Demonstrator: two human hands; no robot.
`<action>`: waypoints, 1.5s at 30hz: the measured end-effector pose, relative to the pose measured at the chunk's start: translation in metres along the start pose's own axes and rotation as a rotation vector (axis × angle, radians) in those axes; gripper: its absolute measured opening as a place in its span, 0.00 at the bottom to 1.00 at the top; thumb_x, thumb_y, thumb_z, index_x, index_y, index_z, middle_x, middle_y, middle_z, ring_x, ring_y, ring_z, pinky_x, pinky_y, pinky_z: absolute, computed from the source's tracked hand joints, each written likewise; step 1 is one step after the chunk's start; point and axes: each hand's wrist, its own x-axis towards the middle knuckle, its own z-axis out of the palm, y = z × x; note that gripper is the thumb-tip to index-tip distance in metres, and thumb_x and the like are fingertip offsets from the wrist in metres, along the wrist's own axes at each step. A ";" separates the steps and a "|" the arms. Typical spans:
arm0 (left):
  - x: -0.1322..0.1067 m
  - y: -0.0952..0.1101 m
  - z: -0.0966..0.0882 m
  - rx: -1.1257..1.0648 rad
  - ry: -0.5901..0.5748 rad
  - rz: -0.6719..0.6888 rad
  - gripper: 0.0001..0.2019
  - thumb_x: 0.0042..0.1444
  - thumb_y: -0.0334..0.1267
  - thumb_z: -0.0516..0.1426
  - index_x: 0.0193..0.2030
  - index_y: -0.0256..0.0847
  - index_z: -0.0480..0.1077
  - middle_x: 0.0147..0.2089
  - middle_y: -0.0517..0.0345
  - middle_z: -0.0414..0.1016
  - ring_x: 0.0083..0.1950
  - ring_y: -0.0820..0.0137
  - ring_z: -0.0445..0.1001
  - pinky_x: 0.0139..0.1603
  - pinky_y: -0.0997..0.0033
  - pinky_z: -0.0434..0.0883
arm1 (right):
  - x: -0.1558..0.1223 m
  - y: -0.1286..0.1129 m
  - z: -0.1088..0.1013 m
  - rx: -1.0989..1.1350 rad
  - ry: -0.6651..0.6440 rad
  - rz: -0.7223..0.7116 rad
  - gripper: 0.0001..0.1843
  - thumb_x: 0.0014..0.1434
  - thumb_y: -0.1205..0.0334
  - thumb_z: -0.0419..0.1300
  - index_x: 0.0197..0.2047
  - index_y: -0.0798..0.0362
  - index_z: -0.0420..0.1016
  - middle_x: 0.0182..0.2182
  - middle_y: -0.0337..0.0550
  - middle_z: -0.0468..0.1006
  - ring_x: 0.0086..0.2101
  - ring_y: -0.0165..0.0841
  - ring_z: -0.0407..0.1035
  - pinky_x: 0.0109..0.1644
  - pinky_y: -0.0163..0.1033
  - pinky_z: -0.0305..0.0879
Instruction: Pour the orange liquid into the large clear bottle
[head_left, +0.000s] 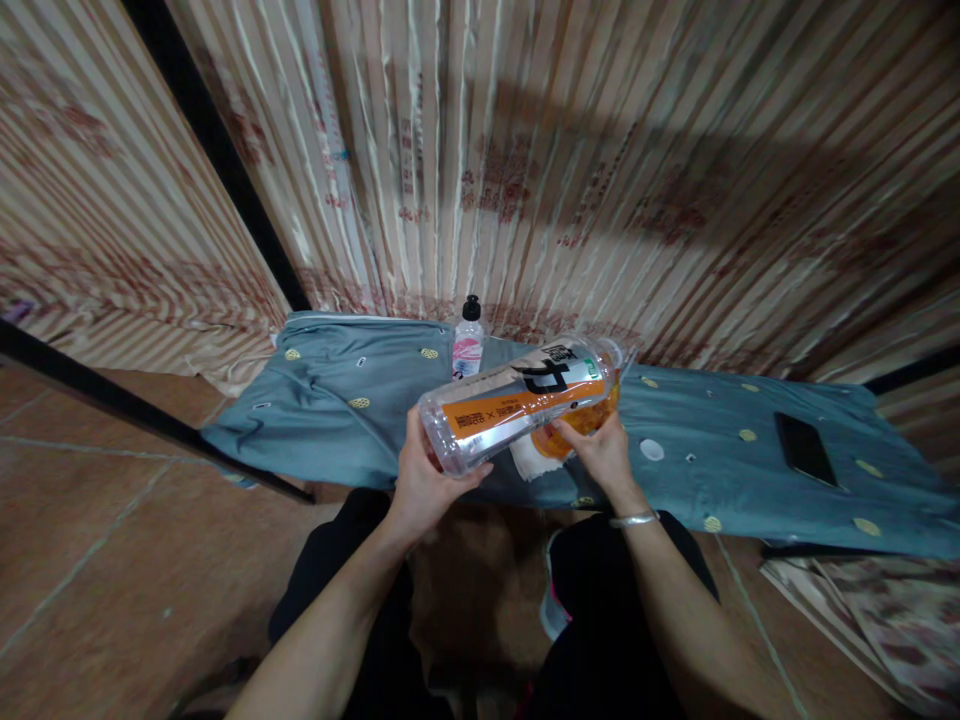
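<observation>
Left fingers (pixel 469 483) wrapped round base of one clear bottle (pixel 517 405) | right fingers (pixel 571 436) closed on one orange item (pixel 598 411), partly hidden behind clear bottle | beyond fingers: one black-capped bottle (pixel 468 352) | right of fingers: one white disc (pixel 652 450), one phone (pixel 805 448)

Bare forearms, silvery bangle, black legwear

Left hand (pixel 424 475): ungloved; wrist plain. Left forearm (pixel 330 610): bare right down to the lower edge of view. Right hand (pixel 604 450): likewise ungloved. Right forearm (pixel 667 590): bare too, with one bangle (pixel 634 519) at the wrist. Bangle narrow, silvery, smooth-looking, catching some light; fine detail too small to read. Legwear (pixel 622 600): black or near-black on both legs, plain, matt, folds lost in shadow. Beside the right leg, partly covered by it, what looks like a shoe (pixel 553 608): pale, whitish to light blue-grey, pink strip along one edge.
</observation>
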 end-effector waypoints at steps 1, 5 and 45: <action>0.000 0.000 0.000 -0.002 0.000 0.000 0.50 0.40 0.54 0.92 0.66 0.50 0.76 0.65 0.47 0.94 0.68 0.40 0.96 0.71 0.36 0.95 | 0.000 0.000 0.000 0.006 -0.002 -0.005 0.60 0.40 0.12 0.83 0.62 0.47 0.82 0.59 0.69 0.96 0.61 0.71 0.92 0.69 0.74 0.89; 0.000 -0.003 0.000 -0.003 0.001 0.001 0.50 0.40 0.55 0.92 0.66 0.51 0.76 0.65 0.47 0.94 0.67 0.41 0.96 0.69 0.36 0.95 | 0.000 0.002 0.000 0.007 0.004 -0.007 0.59 0.40 0.12 0.83 0.61 0.46 0.82 0.57 0.66 0.97 0.58 0.69 0.92 0.67 0.72 0.90; -0.002 0.002 -0.003 0.030 0.003 -0.079 0.51 0.41 0.55 0.91 0.68 0.48 0.76 0.67 0.44 0.94 0.72 0.38 0.94 0.81 0.27 0.87 | -0.003 0.008 0.005 -0.017 -0.002 0.037 0.61 0.43 0.12 0.80 0.65 0.50 0.82 0.57 0.69 0.97 0.58 0.72 0.93 0.66 0.74 0.90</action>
